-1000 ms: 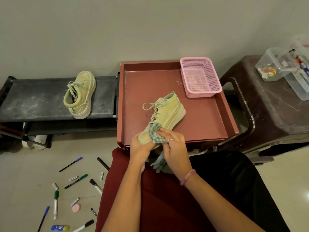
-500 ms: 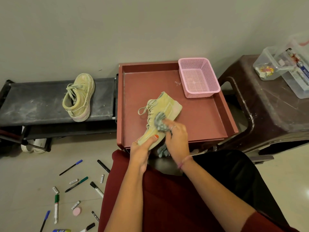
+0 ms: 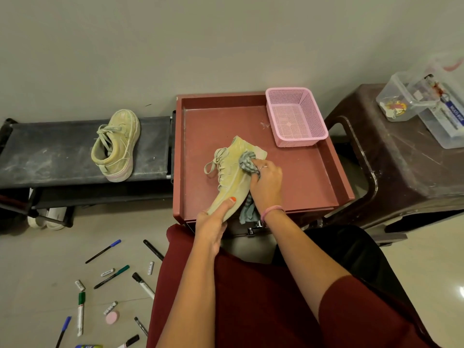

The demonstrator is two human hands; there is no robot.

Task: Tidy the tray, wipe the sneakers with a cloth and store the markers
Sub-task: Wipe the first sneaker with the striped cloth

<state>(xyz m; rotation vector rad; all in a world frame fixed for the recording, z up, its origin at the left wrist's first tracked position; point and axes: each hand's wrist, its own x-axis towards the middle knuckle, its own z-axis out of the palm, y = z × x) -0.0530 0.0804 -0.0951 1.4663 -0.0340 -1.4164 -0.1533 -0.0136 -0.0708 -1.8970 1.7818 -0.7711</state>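
A pale yellow-green sneaker (image 3: 232, 172) lies tilted over the red-brown tray (image 3: 308, 182), toe toward me. My left hand (image 3: 213, 219) grips its toe end, thumb on top. My right hand (image 3: 266, 182) holds a bunched grey cloth (image 3: 247, 163) pressed against the sneaker's side near the heel; the cloth's loose end hangs below my wrist. A second, dusty sneaker (image 3: 116, 144) stands on the black rack (image 3: 50, 156) at the left. Several markers (image 3: 80, 313) and pens lie scattered on the floor at the lower left. A pink basket (image 3: 296, 116), with nothing in it, sits in the tray's far right corner.
A dark brown plastic stool (image 3: 406, 159) at the right carries clear plastic boxes (image 3: 426, 96). White shoes (image 3: 47, 217) sit under the rack. A pink round eraser (image 3: 111, 317) and small caps lie among the markers. My lap in red and black fills the foreground. A wall stands behind everything.
My right hand has slid the cloth from the sneaker's toe up along its side to the heel. My left hand shifted to grip the toe, and the sneaker turned slightly.
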